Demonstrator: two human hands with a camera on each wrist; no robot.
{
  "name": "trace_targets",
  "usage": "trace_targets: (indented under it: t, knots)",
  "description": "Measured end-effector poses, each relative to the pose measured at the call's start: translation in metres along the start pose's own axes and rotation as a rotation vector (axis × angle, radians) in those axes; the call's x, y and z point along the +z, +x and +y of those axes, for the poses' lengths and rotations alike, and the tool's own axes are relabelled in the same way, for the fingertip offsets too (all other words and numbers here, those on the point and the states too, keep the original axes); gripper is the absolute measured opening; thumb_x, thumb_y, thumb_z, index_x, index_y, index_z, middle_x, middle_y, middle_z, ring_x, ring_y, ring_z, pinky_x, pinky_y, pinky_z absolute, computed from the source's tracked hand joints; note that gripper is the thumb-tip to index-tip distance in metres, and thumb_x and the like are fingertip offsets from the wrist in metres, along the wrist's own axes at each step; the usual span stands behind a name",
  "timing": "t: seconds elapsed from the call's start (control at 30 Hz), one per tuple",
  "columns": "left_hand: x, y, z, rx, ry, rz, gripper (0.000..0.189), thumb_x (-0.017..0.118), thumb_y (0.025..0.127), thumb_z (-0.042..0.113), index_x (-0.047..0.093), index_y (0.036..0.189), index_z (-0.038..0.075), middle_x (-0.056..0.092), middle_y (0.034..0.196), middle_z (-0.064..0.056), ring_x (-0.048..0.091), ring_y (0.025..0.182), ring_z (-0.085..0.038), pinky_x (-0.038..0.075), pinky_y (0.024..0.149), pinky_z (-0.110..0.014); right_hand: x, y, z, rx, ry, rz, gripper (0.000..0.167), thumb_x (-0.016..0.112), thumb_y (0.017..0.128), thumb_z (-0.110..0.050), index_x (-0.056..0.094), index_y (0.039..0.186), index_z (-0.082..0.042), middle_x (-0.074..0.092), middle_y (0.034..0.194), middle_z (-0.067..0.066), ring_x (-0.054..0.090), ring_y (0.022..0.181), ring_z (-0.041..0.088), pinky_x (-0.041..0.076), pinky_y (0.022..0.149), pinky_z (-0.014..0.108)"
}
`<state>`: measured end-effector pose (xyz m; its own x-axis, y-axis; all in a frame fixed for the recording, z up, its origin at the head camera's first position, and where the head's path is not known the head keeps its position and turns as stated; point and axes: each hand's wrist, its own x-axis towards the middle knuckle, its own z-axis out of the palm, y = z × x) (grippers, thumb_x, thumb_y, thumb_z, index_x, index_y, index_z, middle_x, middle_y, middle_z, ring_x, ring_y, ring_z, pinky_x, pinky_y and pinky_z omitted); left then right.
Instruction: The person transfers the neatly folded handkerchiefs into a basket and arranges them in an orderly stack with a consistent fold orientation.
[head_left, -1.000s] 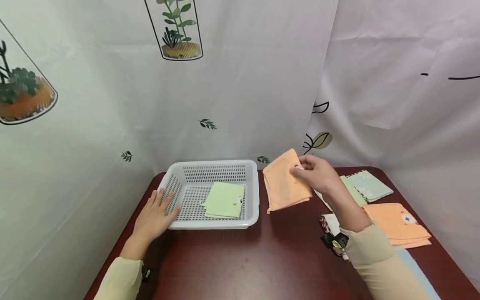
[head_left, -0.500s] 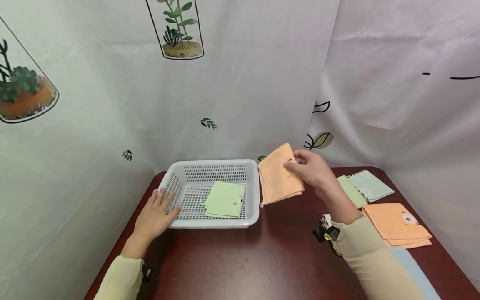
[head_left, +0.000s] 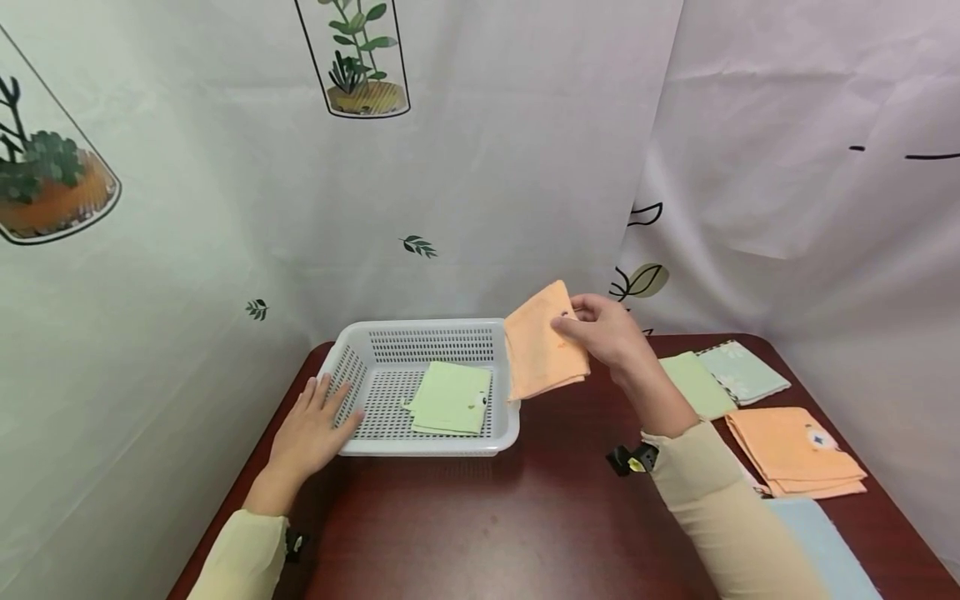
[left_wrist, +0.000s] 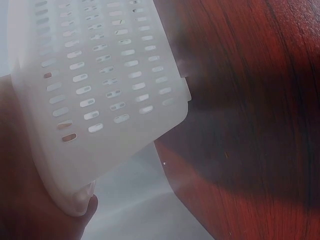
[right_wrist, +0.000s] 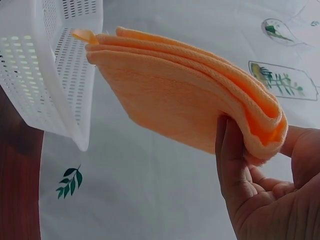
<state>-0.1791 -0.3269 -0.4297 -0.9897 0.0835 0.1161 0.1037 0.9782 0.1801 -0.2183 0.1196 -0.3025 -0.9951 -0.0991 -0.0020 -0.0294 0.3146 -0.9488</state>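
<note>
My right hand (head_left: 611,333) pinches a folded orange towel (head_left: 542,342) by its right edge, thumb on the near face. The towel hangs over the right rim of a white perforated plastic basket (head_left: 420,447). Its stacked layers and small corner loop show in the right wrist view, where the fingers (right_wrist: 232,160) press its outer face. Inside the basket lies a folded light green towel (head_left: 448,400) with a small dark-eyed face on it. My left hand (head_left: 311,429) rests on the basket's left rim, fingers spread and nearly straight.
On the right of the dark red table (head_left: 480,533) lie a green towel (head_left: 697,383), a pale floral cloth (head_left: 742,371), another folded orange towel (head_left: 791,450) and a light blue cloth (head_left: 821,542). The right sleeve (head_left: 720,492) partly covers another cloth. A printed curtain (head_left: 525,167) stands behind.
My right hand has carried the orange towel leftward and slightly up, from beside the basket to over its right rim. The left hand and the basket have stayed in place.
</note>
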Motion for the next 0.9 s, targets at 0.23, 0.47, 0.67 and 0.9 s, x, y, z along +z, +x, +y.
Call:
trace_targets:
  t: [0.23, 0.47, 0.67, 0.9]
  knots:
    - [0.001, 0.000, -0.001, -0.002, -0.003, 0.003, 0.078, 0.045, 0.101, 0.058, 0.037, 0.155, 0.002, 0.017, 0.164, -0.030, 0.010, 0.152, -0.050, 0.014, 0.121, -0.063, 0.010, 0.006, 0.000, 0.009, 0.033, 0.006, 0.043, 0.071, 0.095, -0.021, 0.060, 0.130, 0.002, 0.072, 0.102, 0.011, 0.069, 0.072, 0.012, 0.057, 0.069, 0.029]
    - [0.002, 0.001, -0.002, 0.008, -0.008, -0.006, 0.075, 0.046, 0.102, 0.054, 0.037, 0.155, 0.001, 0.016, 0.164, -0.031, 0.009, 0.152, -0.050, 0.014, 0.122, -0.062, 0.020, 0.012, -0.001, 0.037, 0.075, 0.003, 0.039, 0.070, 0.096, -0.019, 0.060, 0.128, 0.000, 0.071, 0.105, 0.013, 0.071, 0.075, 0.014, 0.059, 0.069, 0.030]
    - [0.002, 0.002, -0.002, 0.010, -0.008, -0.003, 0.074, 0.046, 0.103, 0.053, 0.038, 0.155, 0.001, 0.017, 0.164, -0.031, 0.009, 0.152, -0.050, 0.014, 0.121, -0.063, 0.028, 0.018, 0.001, 0.048, 0.100, 0.001, 0.040, 0.070, 0.096, -0.019, 0.060, 0.129, 0.000, 0.070, 0.103, 0.011, 0.070, 0.076, 0.014, 0.059, 0.070, 0.029]
    - [0.003, 0.002, -0.002, 0.006, -0.003, -0.001, 0.076, 0.044, 0.102, 0.056, 0.037, 0.155, 0.002, 0.017, 0.164, -0.031, 0.010, 0.152, -0.050, 0.015, 0.122, -0.062, 0.039, 0.022, 0.002, 0.053, 0.121, -0.004, 0.040, 0.070, 0.096, -0.018, 0.059, 0.131, 0.000, 0.070, 0.108, 0.014, 0.070, 0.080, 0.015, 0.058, 0.070, 0.027]
